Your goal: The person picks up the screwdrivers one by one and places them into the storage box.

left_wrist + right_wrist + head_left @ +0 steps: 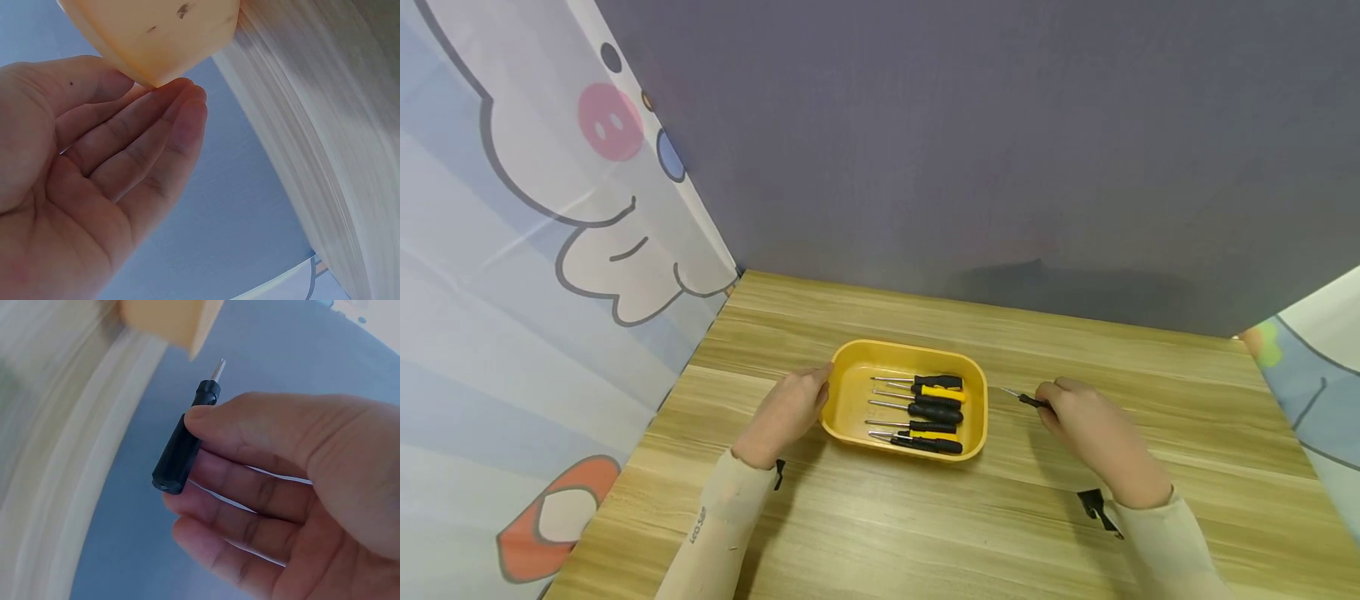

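A yellow plastic tray (848,412) stands on the wooden table, left of centre in the head view. Its left rim is pinched between the thumb and fingers of my left hand (785,415); the left wrist view shows this grip on the tray's wall (156,40). Several screwdrivers lie side by side in the tray, mostly with black handles (936,413) and some with yellow (943,392), shafts pointing left. To the right of the tray, my right hand (1093,429) holds a small black screwdriver (181,447) between thumb and fingers, its short metal tip towards the tray.
A grey panel (970,150) rises behind the table (925,525). At the left hangs a cartoon-printed curtain (490,333), and similar printed cloth (1318,383) shows at the right. Black straps (1097,508) hang near the wrists.
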`<state>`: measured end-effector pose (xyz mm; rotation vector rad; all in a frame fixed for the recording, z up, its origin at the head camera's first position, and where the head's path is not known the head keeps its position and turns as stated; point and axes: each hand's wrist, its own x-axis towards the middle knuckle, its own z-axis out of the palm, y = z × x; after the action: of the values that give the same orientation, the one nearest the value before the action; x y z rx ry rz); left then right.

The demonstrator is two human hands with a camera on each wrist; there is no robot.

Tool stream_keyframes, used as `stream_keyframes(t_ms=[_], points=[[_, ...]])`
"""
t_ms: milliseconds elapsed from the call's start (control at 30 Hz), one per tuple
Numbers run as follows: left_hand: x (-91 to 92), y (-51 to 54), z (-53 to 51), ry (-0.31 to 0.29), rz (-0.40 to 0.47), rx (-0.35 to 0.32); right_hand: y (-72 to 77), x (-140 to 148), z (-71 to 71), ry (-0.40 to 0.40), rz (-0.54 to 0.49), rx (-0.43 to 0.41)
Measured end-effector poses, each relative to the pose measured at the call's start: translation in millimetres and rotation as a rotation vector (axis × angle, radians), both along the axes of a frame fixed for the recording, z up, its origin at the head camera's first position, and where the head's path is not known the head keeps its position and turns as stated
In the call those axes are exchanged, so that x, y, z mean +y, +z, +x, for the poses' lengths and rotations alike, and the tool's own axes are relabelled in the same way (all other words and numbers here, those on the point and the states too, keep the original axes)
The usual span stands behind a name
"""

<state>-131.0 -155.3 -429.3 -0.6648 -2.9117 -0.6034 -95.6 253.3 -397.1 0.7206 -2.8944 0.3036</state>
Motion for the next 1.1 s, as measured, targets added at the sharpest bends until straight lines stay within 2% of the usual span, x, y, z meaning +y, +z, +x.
stream_keyframes(t_ms=[100,233,567,700,1000,1100], points=[[0.0,-1.0,0.2,0.001,0.003,-0.002,3.0,-16.1,-5.9,0.047,0.027,0.04],[0.1,-1.2,-0.5,0.003,0.002,-0.005,4.1,-37.6,-12.0,0.088,0.052,0.046],[0.1,-2.2,-0.9,-0.004,-0.005,0.017,-4.7,-94.3,-23.1,0.183,0.081,-0.016],[0.0,-2.6,-1.2,-0.001,-0.001,0.017,-9.7,-113.3,-25.6,0.195,0.067,-0.055],[-0.5,-1.8,-1.0,-0.007,0.007,0.018,-26.1,-138.9,-28.9,0.271,0.074,-0.073],[-0.8,-1.7,-0.4,-0.007,0.008,0.013,-29.2,-141.9,-27.9,0.272,0.077,-0.081]])
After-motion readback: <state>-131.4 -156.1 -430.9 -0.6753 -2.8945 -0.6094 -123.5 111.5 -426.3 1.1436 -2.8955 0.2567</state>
